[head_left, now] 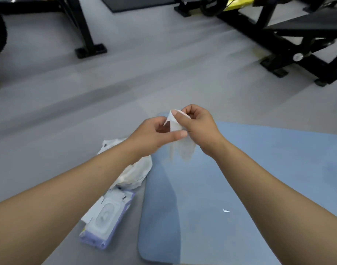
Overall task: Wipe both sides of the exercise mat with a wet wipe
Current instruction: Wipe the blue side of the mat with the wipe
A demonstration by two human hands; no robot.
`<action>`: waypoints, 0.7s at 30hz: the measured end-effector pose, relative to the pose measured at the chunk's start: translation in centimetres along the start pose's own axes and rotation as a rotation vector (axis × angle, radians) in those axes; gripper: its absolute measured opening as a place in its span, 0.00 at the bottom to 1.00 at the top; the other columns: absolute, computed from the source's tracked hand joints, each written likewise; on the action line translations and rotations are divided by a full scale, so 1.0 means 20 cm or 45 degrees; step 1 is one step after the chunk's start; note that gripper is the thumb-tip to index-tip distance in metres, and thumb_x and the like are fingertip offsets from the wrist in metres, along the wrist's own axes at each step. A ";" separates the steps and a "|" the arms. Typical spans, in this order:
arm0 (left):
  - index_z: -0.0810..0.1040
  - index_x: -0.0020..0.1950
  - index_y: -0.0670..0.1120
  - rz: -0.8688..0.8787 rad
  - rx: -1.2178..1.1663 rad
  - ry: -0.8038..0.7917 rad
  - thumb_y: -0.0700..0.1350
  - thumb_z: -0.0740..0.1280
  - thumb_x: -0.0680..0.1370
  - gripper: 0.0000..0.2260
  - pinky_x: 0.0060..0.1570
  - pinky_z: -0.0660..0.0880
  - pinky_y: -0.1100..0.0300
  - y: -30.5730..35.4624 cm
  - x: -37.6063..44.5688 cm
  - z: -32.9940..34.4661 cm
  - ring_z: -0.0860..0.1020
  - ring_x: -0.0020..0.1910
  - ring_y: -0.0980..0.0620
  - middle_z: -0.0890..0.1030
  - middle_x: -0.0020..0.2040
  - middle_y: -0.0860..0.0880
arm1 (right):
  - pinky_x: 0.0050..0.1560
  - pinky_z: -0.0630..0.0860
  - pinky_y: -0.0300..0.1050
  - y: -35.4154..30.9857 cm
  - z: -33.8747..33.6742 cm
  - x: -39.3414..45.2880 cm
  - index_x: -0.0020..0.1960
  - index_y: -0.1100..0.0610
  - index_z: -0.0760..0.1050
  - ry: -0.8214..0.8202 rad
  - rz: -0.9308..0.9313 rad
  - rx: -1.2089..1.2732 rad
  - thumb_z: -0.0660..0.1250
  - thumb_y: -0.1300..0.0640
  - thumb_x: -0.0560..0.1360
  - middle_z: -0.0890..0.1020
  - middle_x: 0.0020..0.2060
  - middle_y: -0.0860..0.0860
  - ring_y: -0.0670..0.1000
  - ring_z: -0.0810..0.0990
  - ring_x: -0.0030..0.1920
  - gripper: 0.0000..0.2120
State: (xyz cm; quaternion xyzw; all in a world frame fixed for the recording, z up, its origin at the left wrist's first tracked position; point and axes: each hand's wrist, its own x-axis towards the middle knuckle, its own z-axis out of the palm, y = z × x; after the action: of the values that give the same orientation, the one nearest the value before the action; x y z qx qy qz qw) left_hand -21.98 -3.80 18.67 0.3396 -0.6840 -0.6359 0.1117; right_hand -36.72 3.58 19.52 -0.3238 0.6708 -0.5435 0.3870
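A light blue exercise mat (pixel 240 178) lies flat on the grey floor, filling the lower right. Above its far left corner both hands hold a white wet wipe (pixel 183 148), which hangs down between them. My left hand (pixel 154 135) pinches one upper edge of the wipe with thumb and fingers. My right hand (pixel 198 125) pinches the other upper edge, fingers curled. A small white scrap (pixel 225 210) lies on the mat.
A lilac-and-white wet wipe pack (pixel 106 219) lies on the floor left of the mat, with a crumpled white plastic bag (pixel 134 173) just beyond it. Black gym bench frames stand at the back left (pixel 87 35) and back right (pixel 297 44).
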 end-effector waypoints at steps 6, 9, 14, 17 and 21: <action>0.79 0.53 0.37 -0.107 -0.226 0.079 0.43 0.68 0.81 0.08 0.61 0.77 0.50 0.24 0.13 0.30 0.81 0.51 0.43 0.83 0.52 0.37 | 0.34 0.71 0.45 -0.05 -0.38 -0.04 0.39 0.54 0.72 0.227 0.027 -0.082 0.72 0.47 0.73 0.76 0.33 0.51 0.50 0.73 0.32 0.14; 0.78 0.60 0.34 -0.204 -0.310 0.018 0.43 0.63 0.84 0.13 0.60 0.79 0.50 0.30 0.15 0.37 0.82 0.58 0.39 0.83 0.57 0.37 | 0.40 0.75 0.48 -0.05 -0.53 -0.06 0.43 0.56 0.76 0.156 0.156 -0.038 0.72 0.44 0.73 0.81 0.37 0.53 0.51 0.78 0.37 0.15; 0.80 0.62 0.41 -0.283 -0.451 0.046 0.46 0.56 0.86 0.16 0.59 0.78 0.50 0.28 0.24 0.42 0.84 0.56 0.45 0.86 0.54 0.43 | 0.53 0.78 0.48 0.00 -0.60 -0.09 0.59 0.58 0.81 -0.252 0.415 0.073 0.66 0.35 0.74 0.85 0.53 0.56 0.54 0.84 0.52 0.28; 0.80 0.62 0.40 -0.337 -0.512 0.071 0.48 0.58 0.84 0.16 0.62 0.77 0.46 0.19 0.34 0.40 0.84 0.54 0.44 0.86 0.53 0.42 | 0.63 0.74 0.54 0.05 -0.58 -0.07 0.62 0.61 0.78 -0.292 0.407 0.173 0.67 0.46 0.78 0.83 0.57 0.57 0.58 0.81 0.58 0.21; 0.79 0.64 0.40 -0.343 -0.636 0.009 0.51 0.59 0.84 0.19 0.63 0.76 0.45 0.13 0.45 0.32 0.83 0.57 0.43 0.85 0.57 0.41 | 0.55 0.77 0.52 0.05 -0.53 -0.02 0.62 0.63 0.75 -0.060 0.409 0.405 0.69 0.58 0.77 0.83 0.55 0.59 0.58 0.82 0.54 0.16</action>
State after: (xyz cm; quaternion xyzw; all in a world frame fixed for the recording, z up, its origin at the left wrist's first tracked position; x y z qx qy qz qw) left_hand -33.26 -4.21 17.60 0.3918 -0.4545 -0.7925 0.1088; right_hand -45.74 9.15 19.74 -0.1605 0.6104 -0.5660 0.5304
